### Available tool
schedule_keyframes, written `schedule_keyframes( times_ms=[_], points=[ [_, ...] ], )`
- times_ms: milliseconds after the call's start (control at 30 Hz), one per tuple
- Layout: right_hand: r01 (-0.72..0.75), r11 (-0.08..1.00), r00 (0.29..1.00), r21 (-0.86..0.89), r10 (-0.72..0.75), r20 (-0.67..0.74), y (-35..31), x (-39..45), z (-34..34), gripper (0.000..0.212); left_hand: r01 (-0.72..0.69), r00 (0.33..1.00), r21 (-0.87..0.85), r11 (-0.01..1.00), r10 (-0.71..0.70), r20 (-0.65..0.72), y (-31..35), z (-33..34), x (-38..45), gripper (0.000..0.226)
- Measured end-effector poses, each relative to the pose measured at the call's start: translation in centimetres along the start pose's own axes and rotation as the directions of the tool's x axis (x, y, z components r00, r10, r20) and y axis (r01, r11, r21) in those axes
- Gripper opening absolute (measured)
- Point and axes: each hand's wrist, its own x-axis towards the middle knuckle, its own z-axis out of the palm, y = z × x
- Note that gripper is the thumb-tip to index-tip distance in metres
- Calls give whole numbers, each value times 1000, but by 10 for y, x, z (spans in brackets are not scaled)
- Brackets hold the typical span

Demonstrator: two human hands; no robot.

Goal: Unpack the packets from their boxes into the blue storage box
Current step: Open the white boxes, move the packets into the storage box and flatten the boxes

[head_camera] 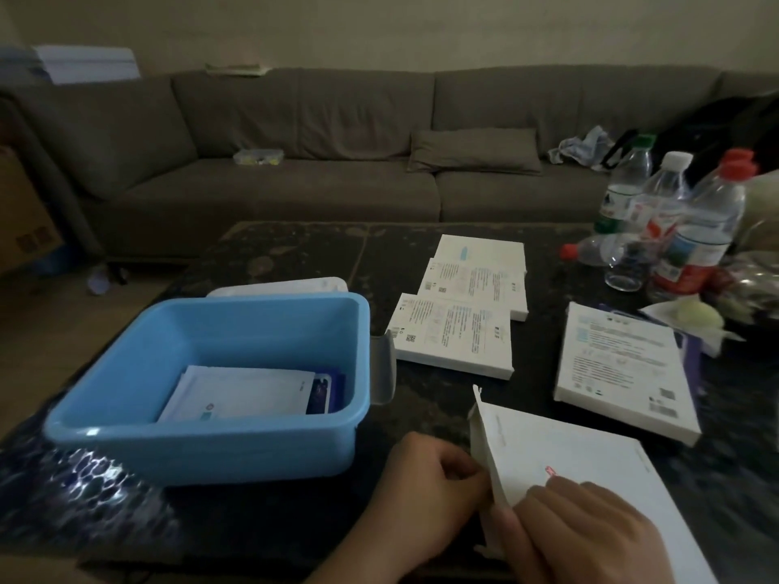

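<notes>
Head view: both hands work at one white box (pixel 581 469) at the near edge of the dark bench (pixel 295 255). The left hand (pixel 430 491) has its fingers curled at the box's open end, pinching there; what lies between the fingertips is hidden. The right hand (pixel 590 537) lies on top of the box, fingers bent over its near edge and gripping it. An end flap (pixel 478 398) stands up at the far corner.

The blue tub (pixel 126 432) sits to the left of the hands, with white packets (pixel 240 392) lying flat on its floor and a dark blue one (pixel 322 392) beside them. A white lid (pixel 286 286) shows behind the tub.

Three boxes (pixel 455 335) lie overlapping mid-bench; a larger box (pixel 619 364) lies to the right. Bottles (pixel 674 212) cluster at the far right. A sofa (pixel 316 141) stands beyond.
</notes>
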Motion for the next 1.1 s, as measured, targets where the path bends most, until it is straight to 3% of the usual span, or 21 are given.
schedule_keyframes(
  times_ms=[267,567,700,800,933,1033,1100],
  points=[
    [82,997,996,5,-82,-44,2,-6,4,72,76,997,71,995,-76,-11,3,13,0,16],
    [85,996,995,10,-85,-45,4,0,2,67,131,979,-135,982,-107,175,5,0,-5,15],
    [56,998,996,25,-54,-67,8,-3,4,62,173,979,-273,946,-135,152,10,-19,-15,22],
    [17,999,998,32,-15,-68,9,-6,7,60,106,994,-350,931,-100,36,17,-39,-32,39],
    [29,1000,998,6,-29,-58,8,-9,14,53,32,998,-334,942,-48,-41,26,-59,-57,35],
    [32,999,998,16,-31,-62,5,-11,21,45,-137,988,-238,962,115,-106,32,-67,-71,19],
    [12,999,1000,41,-12,0,6,-10,24,50,-256,961,-167,952,232,-150,36,-72,-79,25]
  ],
)
